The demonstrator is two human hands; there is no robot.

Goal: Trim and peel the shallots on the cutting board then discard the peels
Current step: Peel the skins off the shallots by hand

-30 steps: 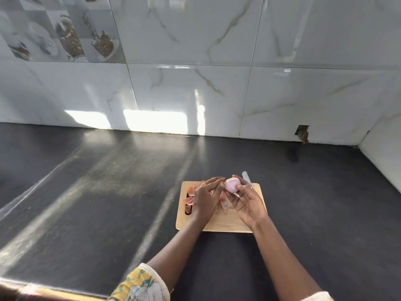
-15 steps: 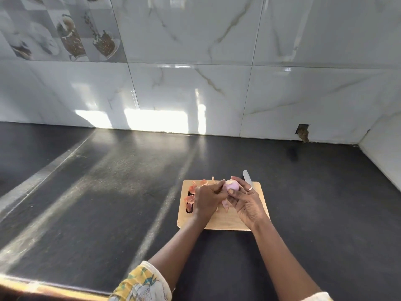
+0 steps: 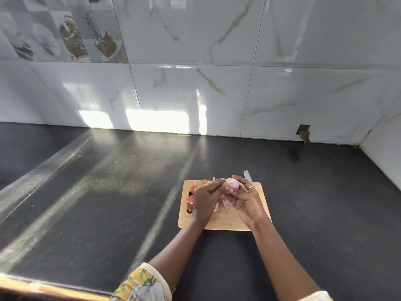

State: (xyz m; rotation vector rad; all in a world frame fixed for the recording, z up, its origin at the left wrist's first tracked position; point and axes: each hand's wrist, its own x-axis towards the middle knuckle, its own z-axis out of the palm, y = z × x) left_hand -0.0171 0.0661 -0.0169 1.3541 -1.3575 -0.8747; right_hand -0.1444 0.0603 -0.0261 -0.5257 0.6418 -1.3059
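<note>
While my right hand (image 3: 246,199) cradles a peeled shallot (image 3: 232,184) between thumb and curled fingers, palm turned toward me, the bulb sits raised just above the far half of the wooden cutting board (image 3: 230,221). Its surface is pale pink and smooth, with a lighter trimmed end facing up. A ring (image 3: 250,187) shows on one finger of that hand. My left hand (image 3: 206,197) lies just beside it, back upward, fingers drawn together, their tips touching the near-left side of the shallot; whether they pinch a strip of skin I cannot tell.

Loose reddish peels (image 3: 191,195) lie on the board beneath and to the outer side of my left hand, some against the board's dark handle slot, and a few more peels hang or lie between my two hands. Beyond my right hand, a knife (image 3: 248,176) blade tip projects past the far edge of the board; the rest is hidden behind my fingers.

The board rests on a dark counter (image 3: 108,203) crossed by bands of sunlight, with a marble-patterned tiled wall (image 3: 195,83) behind it. A yellow printed sleeve (image 3: 141,285) covers my left upper arm.
</note>
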